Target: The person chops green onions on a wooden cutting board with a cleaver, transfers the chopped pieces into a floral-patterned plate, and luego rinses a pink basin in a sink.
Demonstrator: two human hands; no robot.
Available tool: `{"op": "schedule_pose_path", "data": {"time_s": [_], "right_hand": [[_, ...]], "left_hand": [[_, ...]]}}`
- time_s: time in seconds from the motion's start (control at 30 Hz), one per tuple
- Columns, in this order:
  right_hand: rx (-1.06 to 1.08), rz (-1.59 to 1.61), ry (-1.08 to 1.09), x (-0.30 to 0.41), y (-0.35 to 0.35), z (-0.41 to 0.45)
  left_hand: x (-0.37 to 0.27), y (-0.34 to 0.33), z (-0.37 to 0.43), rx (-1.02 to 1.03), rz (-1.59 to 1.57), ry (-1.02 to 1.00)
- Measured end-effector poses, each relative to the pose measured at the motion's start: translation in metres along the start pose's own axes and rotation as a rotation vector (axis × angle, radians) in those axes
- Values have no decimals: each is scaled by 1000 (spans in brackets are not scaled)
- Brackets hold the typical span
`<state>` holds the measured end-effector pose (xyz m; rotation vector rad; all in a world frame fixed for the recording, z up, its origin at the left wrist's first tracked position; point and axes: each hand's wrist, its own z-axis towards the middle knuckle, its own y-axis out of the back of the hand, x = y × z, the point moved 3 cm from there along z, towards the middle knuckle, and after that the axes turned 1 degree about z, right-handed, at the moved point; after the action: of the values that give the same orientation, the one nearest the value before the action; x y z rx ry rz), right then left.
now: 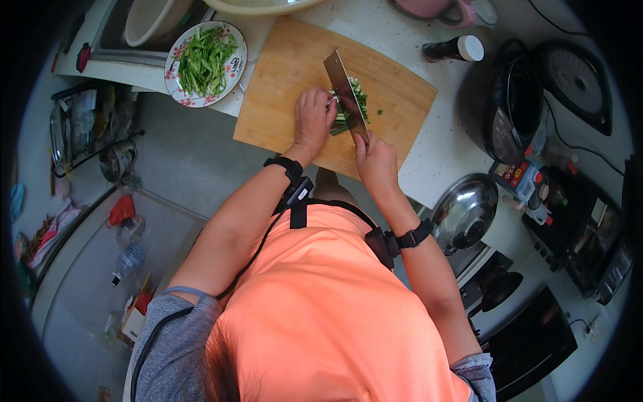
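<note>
A broad-bladed kitchen cleaver (347,95) is in my right hand (378,160), gripped at its handle near the front edge of a wooden cutting board (281,70). Its blade stands across a bunch of green onions (340,123). My left hand (314,116) presses and holds the bunch on the left side of the blade, with the fingertips close to it. Chopped green onion (359,95) lies against the right side of the blade, and a small loose piece (380,112) sits farther right. The blade hides part of the bunch.
Left of the board, a patterned plate (171,83) holds sliced green vegetable at the counter edge. A jar with a white lid (470,48), an open rice cooker (495,105) and a metal pot lid (464,211) stand to the right. A basin (266,7) touches the far side.
</note>
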<state>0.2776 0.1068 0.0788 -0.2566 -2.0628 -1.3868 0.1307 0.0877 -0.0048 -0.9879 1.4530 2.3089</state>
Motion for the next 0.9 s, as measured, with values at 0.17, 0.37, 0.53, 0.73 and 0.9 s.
{"op": "schedule_pose_path", "data": {"time_s": [0.17,0.37,0.53,0.73,0.9], "right_hand": [[44,-87,-19,-1,-9,0],[54,-161,-99,7,-36,14],[-38,-74,-71,-12,-27,25],[41,61,-19,-7,12,15],[46,-4,36,-10,-1,0]], "left_hand": [[1,-4,-2,12,71,-25],[-1,-2,-3,111,57,0],[-1,-1,1,-25,14,-54],[0,-3,-1,-46,13,-36],[2,-4,-1,-26,24,-32]]}}
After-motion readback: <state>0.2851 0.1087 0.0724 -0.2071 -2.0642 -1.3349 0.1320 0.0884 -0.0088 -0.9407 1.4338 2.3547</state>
